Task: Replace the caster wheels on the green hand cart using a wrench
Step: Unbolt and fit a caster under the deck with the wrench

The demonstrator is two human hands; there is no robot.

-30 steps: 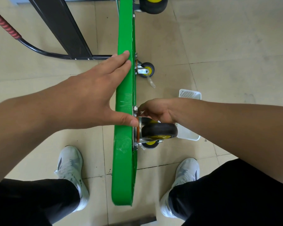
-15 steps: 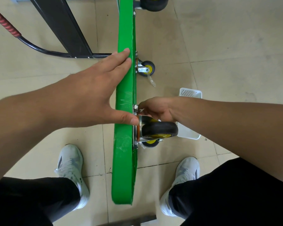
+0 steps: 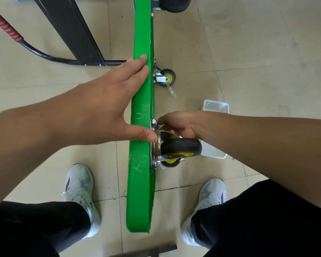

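The green hand cart (image 3: 140, 191) stands on its side edge between my feet, its deck seen edge-on. My left hand (image 3: 100, 110) lies flat against the deck's left face, fingers straight along the top edge, thumb across it near the caster plate. A black caster wheel (image 3: 181, 148) with a yellow hub is mounted on the right face. My right hand (image 3: 176, 126) reaches in above that wheel, fingertips pinching a small bolt (image 3: 154, 121) at the plate's upper corner. No wrench shows in either hand.
A second caster (image 3: 165, 77) is mounted farther along the deck, and a third (image 3: 174, 4) at the top edge. A white plastic basket (image 3: 215, 106) sits on the tile floor behind my right arm. The cart's black handle (image 3: 44, 54) with red grip lies at the left.
Almost nothing moved. My right hand's fingers shifted slightly at the bolt by the caster plate; the left hand stays flat on the deck.
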